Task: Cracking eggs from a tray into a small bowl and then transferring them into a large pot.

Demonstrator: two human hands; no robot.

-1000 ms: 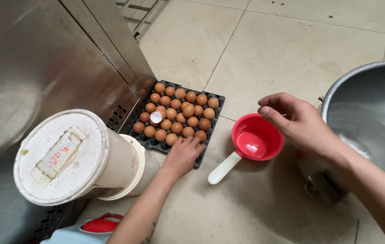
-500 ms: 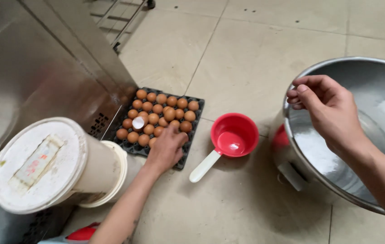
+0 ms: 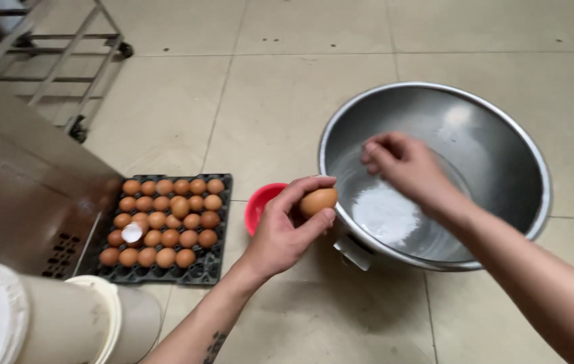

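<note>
Left hand (image 3: 285, 232) fingers around a brown egg (image 3: 318, 201) beside the steel bowl (image 3: 502, 128); right hand (image 3: 405, 165) loosely curled, empty, above it

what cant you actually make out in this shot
Head view only:
- red scoop: mostly hidden behind the left hand, handle unseen.
- right hand over the steel bowl: motion-blurred, so whether it holds anything is unclear.
- white bucket: cut off by the bottom-left edge.
- bowl contents: lost in glare.

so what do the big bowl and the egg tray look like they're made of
The big bowl looks like stainless steel: a grey, brushed, shiny inside with soft reflections and a rolled rim. The egg tray under the brown eggs is black and matte with moulded cups, probably plastic, though pressed pulp can't be ruled out.
</note>
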